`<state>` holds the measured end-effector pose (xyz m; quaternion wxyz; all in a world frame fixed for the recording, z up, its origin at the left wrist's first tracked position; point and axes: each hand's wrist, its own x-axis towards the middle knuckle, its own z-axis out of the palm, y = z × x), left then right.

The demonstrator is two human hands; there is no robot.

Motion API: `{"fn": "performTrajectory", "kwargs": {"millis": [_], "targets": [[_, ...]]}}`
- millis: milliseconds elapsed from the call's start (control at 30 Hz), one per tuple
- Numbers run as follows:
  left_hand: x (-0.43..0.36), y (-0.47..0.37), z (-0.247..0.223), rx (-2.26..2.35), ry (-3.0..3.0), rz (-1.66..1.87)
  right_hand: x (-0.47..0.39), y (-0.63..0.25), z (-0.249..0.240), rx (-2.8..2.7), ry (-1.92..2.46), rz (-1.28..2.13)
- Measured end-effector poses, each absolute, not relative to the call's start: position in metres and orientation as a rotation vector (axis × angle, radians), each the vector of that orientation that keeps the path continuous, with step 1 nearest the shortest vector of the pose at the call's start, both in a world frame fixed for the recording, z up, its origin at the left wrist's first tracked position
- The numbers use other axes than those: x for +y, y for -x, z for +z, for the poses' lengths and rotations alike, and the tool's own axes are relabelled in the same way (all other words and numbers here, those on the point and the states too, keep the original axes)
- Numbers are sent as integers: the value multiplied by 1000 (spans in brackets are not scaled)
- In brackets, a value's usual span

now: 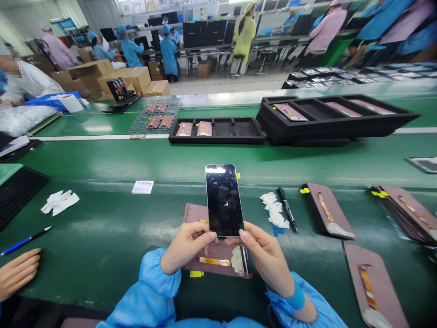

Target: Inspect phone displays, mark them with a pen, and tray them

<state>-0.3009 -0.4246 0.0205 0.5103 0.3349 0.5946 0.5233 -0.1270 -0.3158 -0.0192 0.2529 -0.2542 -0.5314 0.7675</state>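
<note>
A dark, glossy phone screen (224, 200) is held face up between my two hands, its lower end toward me. My left hand (191, 241) pinches the lower left corner with thumb and fingers. At the lower right corner, my right hand (264, 253) grips it the same way. A small yellow tab (238, 176) sticks out at the screen's upper right edge. Beneath lie pinkish-brown screen panels (218, 269), back side up, with an orange flex cable (214, 261) and whitish tape, partly hidden by my hands and the held screen.
Right of me lie stacked panels (332, 209), a single panel (378, 287), a black marker (287, 209) and crumpled white scraps (275, 210). Black foam trays (218, 140) stand across the bench. To the left are a paper label (142, 187), a blue pen (25, 241) and another person's hand (20, 273).
</note>
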Motion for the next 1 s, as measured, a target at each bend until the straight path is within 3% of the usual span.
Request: {"fn": "performTrajectory", "kwargs": {"millis": [233, 433, 733, 1000], "targets": [[-423, 299, 19, 1558, -846, 1252, -315, 125, -27, -1539, 716, 1967], [-423, 300, 16, 1514, -829, 1299, -317, 129, -21, -1369, 635, 2133], [-425, 299, 21, 1519, -830, 1290, -317, 129, -16, -1409, 673, 2125], [-426, 303, 17, 1419, -793, 1316, -314, 126, -16, -1730, 769, 1857]]}}
